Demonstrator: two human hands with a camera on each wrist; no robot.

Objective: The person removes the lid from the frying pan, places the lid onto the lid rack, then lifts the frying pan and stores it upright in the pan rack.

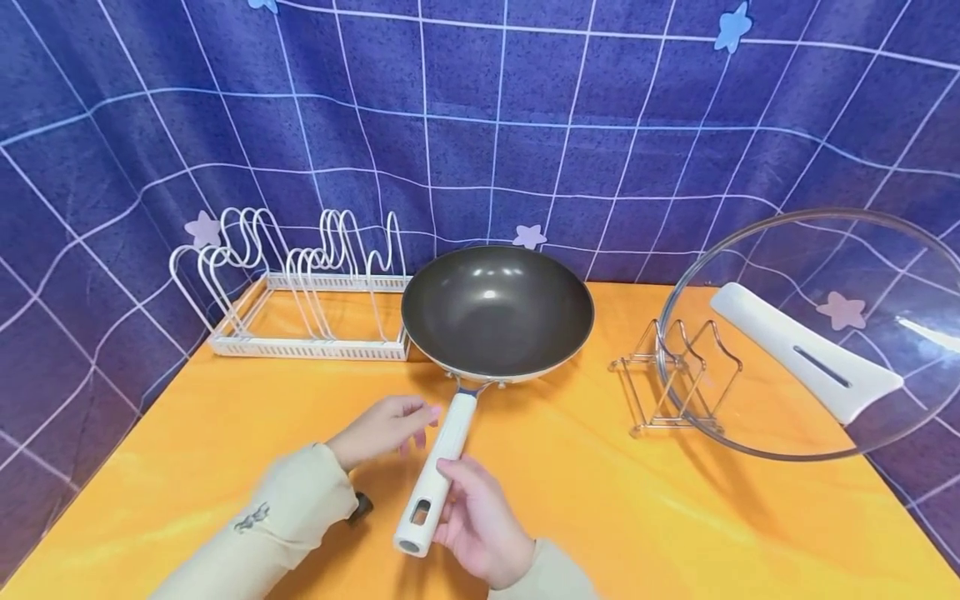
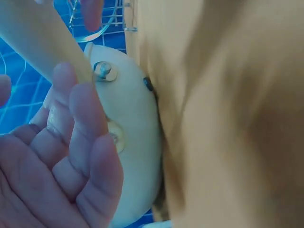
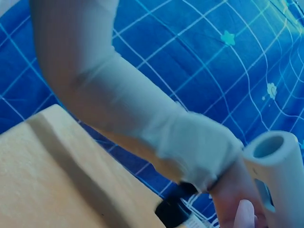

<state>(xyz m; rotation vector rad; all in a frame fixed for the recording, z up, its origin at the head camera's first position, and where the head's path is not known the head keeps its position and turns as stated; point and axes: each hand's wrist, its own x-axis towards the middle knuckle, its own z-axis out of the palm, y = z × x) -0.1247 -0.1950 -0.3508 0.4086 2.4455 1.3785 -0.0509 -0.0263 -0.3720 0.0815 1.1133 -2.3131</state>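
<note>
A wok [image 1: 497,312] with a dark inside and a long white handle [image 1: 442,467] stands mid-table, its handle pointing towards me. My right hand [image 1: 483,521] holds the handle near its end, the thumb on top and fingers on the right and underneath. To the left of the handle is my left hand [image 1: 386,429], its fingers loosely bent near the upper handle. In the left wrist view those fingers [image 2: 88,123] lie beside the handle and the wok's pale outer wall [image 2: 135,133]; whether they touch it I cannot tell. The right wrist view shows the handle's hollow end [image 3: 270,146].
Behind left stands a white wire rack [image 1: 311,348], close beside the wok. At the right, a large glass lid [image 1: 813,457] with a white grip [image 1: 806,354] leans in a small metal stand [image 1: 675,423]. Blue checked cloth [image 1: 495,150] hangs behind the orange table [image 1: 600,517].
</note>
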